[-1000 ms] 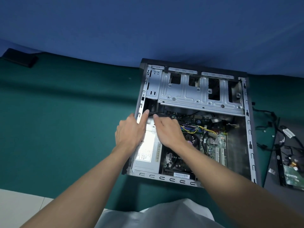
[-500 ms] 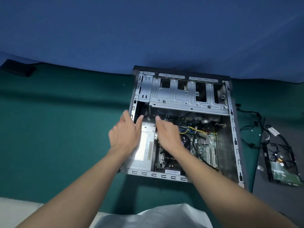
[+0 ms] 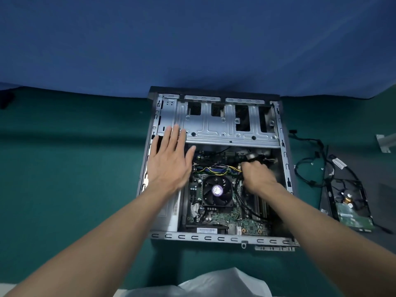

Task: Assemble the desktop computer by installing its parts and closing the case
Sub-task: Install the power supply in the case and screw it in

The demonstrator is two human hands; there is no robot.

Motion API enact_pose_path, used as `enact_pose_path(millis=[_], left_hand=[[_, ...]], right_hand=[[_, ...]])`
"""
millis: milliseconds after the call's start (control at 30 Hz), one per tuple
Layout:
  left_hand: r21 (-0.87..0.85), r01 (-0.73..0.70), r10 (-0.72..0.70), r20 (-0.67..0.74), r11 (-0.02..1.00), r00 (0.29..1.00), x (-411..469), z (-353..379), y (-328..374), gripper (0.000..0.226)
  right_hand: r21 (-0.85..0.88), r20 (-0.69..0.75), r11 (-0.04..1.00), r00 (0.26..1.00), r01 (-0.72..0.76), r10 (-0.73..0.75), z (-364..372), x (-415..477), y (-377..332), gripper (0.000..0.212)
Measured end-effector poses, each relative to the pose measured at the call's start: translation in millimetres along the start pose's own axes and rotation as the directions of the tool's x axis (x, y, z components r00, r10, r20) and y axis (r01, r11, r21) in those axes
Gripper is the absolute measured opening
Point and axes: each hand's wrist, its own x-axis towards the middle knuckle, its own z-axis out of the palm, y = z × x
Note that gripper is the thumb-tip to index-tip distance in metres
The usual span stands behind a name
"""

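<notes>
The open computer case [image 3: 216,238] lies on its side on the green mat, its steel drive cage [image 3: 216,127] at the far end. Inside sit the motherboard [image 3: 225,217], the black CPU fan [image 3: 216,190] and, along the left wall, the silver power supply [image 3: 170,217]. My left hand [image 3: 169,163] hovers flat with fingers spread over the power supply's far end. My right hand [image 3: 256,177] is curled inside the case right of the fan, gripping a black cable [image 3: 239,195] near a round black connector [image 3: 251,156].
To the right of the case lie a loose bundle of black cables [image 3: 310,166] and a hard drive [image 3: 351,215] with its green circuit board up. A metal bracket [image 3: 385,142] shows at the right edge. Blue cloth [image 3: 192,43] rises behind the case.
My right hand left the power supply and moved right across the case, closing on the black cable. My left hand lifted and spread its fingers. The fan is now uncovered.
</notes>
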Motion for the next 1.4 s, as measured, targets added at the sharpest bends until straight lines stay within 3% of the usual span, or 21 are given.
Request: enact_pose_path(millis=[100,233,367,500,733,967,1067,1167,1233,1300,1367,1400], left_hand=[[0.024,-0.004,0.004,0.003,1.000,1.000,0.2,-1.5,1.2,0.067],[0.030,-0.001,0.001,0.000,1.000,1.000,-1.8,-5.3,3.4,0.068],[0.023,0.004,-0.004,-0.010,1.000,1.000,-6.1,-4.5,4.0,0.066],[0.021,0.010,-0.010,-0.020,1.000,1.000,-8.8,-3.1,5.0,0.066],[0.015,0.000,0.001,-0.032,1.000,0.999,-2.9,-5.1,4.4,0.066],[0.001,-0.006,0.006,-0.028,1.000,1.000,-2.4,-6.5,4.1,0.065],[-0.010,-0.016,0.016,-0.031,1.000,0.999,-3.9,-7.9,4.7,0.064],[-0.023,-0.012,0.010,-0.063,1.000,0.998,-5.0,-12.2,6.1,0.061],[-0.012,-0.139,0.135,-0.166,0.990,0.977,-9.5,-15.9,10.5,0.053],[0.012,-0.439,0.426,-0.266,0.898,0.865,-14.1,-12.8,21.9,0.046],[-0.024,-0.668,0.657,-0.156,0.744,0.738,-13.8,-8.0,38.5,0.038],[-0.040,-0.692,0.691,-0.040,0.720,0.722,-10.8,-5.2,48.4,0.038]], right_hand=[[-0.050,-0.109,0.997,0.992,0.058,-0.064,-3.8,4.8,4.8,0.031],[0.019,-0.217,0.983,0.961,0.183,-0.174,-14.2,17.0,5.5,0.046],[0.123,-0.171,0.970,0.967,0.211,-0.188,-8.7,28.5,0.6,0.037],[0.190,-0.037,0.979,0.997,0.077,-0.072,-6.5,45.2,2.8,0.027],[0.157,0.174,0.988,0.985,-0.009,-0.019,-7.7,64.5,7.3,0.032],[0.184,0.176,0.983,0.984,-0.016,-0.017,-4.6,72.5,6.4,0.027],[0.189,0.103,0.981,0.993,0.033,-0.053,-7.5,71.3,2.1,0.013],[0.207,0.044,0.975,0.995,0.083,-0.094,-9.7,70.8,1.7,0.019],[0.207,0.056,0.975,0.993,0.087,-0.101,-11.1,69.9,2.3,0.019],[0.223,0.056,0.972,0.995,0.073,-0.088,-11.6,69.8,2.8,0.017],[0.238,0.059,0.969,0.994,0.071,-0.087,-11.0,70.4,2.3,0.015],[0.236,0.071,0.969,0.994,0.069,-0.087,-10.7,70.4,2.2,0.016]])
